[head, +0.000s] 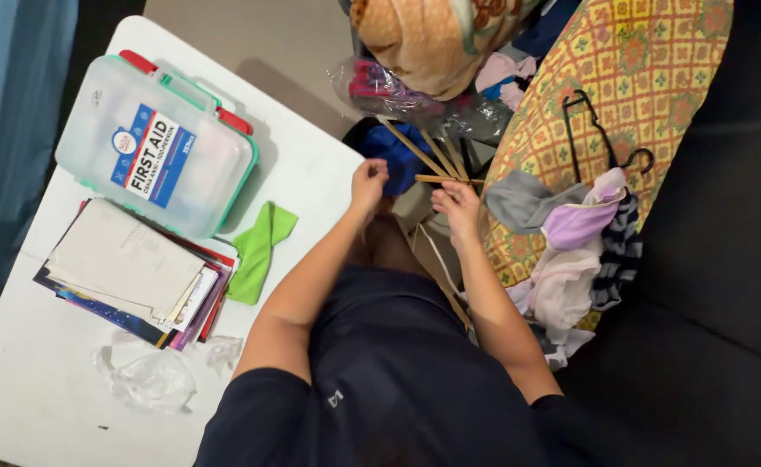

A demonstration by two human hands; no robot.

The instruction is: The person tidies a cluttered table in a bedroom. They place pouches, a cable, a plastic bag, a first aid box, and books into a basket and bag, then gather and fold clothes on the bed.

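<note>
From the head camera, both hands are working at a bundle of thin wooden sticks [432,160], just past the edge of the white counter [311,173]. The sticks are fanning upward and away from the person, their long axes running diagonally toward the clear plastic bag [380,91]. The right hand [457,203] is closing around their lower ends, nearest the point where they meet. The left hand [368,183] is curling shut just beside them; whether it is holding anything, I cannot tell.
</note>
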